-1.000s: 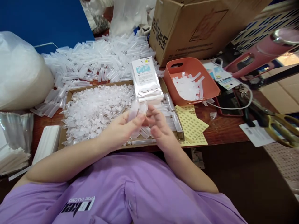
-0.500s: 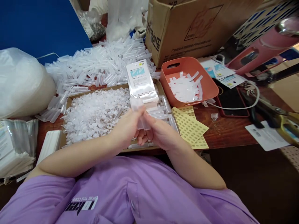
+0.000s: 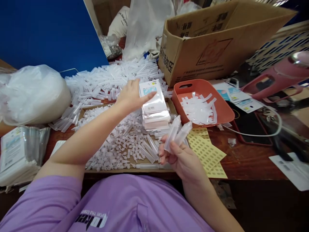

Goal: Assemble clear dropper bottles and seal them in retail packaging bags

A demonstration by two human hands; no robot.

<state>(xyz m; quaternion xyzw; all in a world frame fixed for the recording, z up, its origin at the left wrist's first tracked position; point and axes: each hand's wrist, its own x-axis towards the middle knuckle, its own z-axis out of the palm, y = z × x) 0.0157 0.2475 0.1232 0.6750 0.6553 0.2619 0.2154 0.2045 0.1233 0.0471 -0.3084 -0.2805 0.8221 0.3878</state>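
Two capped translucent plastic tubes (image 3: 173, 132) are pinched side by side in my right hand (image 3: 185, 158), their narrow ends pointing up and away from me. My left hand (image 3: 132, 96) is stretched out with fingers apart, over the edge of a stack of printed clear packets (image 3: 154, 106) and the back of the tray; I cannot tell whether it touches anything. Small clear caps (image 3: 116, 141) fill much of the shallow cardboard tray (image 3: 135, 172), with a few assembled tubes (image 3: 147, 151) at its right. Beyond it spreads a heap of loose clear tubes (image 3: 101, 80).
An orange basket (image 3: 205, 119) holds white strips. Yellow sticker sheets (image 3: 205, 151) lie before it, with a phone (image 3: 253, 129) and pink bottle (image 3: 272, 77) to the right. A cardboard box (image 3: 202, 58) stands behind; a full white bag (image 3: 36, 93) and packed sleeves (image 3: 21, 151) are left.
My hands, earlier together over the tray, have separated. The left has moved forward to the packet stack with spread fingers; the right has moved rightward, showing the two tubes. The view has shifted.
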